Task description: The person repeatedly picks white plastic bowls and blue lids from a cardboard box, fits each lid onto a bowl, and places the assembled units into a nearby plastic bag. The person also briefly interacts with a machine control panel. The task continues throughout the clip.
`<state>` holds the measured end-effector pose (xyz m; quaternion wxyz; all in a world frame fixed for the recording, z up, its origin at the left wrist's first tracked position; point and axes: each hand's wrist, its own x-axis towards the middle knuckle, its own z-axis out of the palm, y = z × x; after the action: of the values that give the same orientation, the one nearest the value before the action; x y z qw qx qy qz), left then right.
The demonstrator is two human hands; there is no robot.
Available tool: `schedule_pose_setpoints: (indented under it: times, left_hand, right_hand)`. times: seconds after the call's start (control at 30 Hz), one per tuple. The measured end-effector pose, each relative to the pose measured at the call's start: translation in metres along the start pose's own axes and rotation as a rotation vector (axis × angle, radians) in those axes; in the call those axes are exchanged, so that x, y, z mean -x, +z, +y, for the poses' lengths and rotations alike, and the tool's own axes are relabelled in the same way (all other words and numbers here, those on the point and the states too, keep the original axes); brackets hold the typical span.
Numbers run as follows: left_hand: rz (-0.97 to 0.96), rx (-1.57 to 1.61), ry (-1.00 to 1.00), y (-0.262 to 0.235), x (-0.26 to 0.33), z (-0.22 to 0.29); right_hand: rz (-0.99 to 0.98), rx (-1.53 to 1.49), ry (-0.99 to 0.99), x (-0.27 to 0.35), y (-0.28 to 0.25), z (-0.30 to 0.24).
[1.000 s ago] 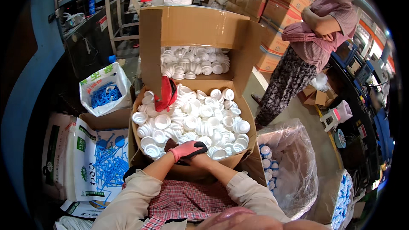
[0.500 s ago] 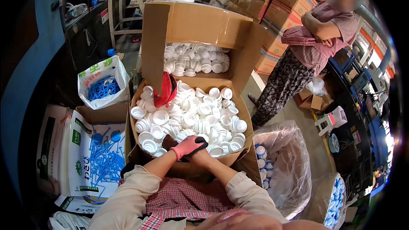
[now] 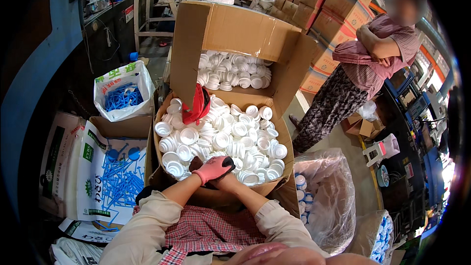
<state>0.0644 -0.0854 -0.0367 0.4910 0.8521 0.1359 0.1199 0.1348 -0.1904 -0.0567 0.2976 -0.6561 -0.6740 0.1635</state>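
Observation:
My left hand (image 3: 214,168), in a pink glove with dark fingertips, is closed over my right hand at about the wrist. Little of my right hand (image 3: 222,182) shows, since the left one lies across it; its fingers are hidden. A dark brown patch (image 3: 196,163) sticks out beside the pink glove; whether it is part of a glove I cannot tell. Both hands are over the near edge of a cardboard box (image 3: 288,164) full of white round plastic caps (image 3: 222,141). On the caps rests a red cloth-like thing (image 3: 197,105).
Behind stands another open carton (image 3: 240,27) with white caps. Blue plastic rods fill a white bag (image 3: 105,106) and a lined box (image 3: 87,186) at left. Clear plastic bags (image 3: 333,186) with blue-and-white pieces stand at right. A person (image 3: 370,64) stands with folded arms near stacked cartons (image 3: 326,24).
The view has shifted a little, so most things sit slightly further right in it. My hands stay clasped at the box's near edge, with the left hand's fingers turned slightly.

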Motion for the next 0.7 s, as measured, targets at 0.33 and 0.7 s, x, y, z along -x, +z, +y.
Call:
schedule_pose_setpoints:
  times: [0.33,0.7]
  left_hand:
    - [0.081,0.055,-0.082,-0.011,0.002,0.024]
    - [-0.150,0.360,-0.054,0.013,-0.024,0.001]
  right_hand:
    - [-0.028,0.034,0.008,0.009,-0.007,0.009]
    - [0.081,0.047,-0.077,0.020,-0.028,0.004]
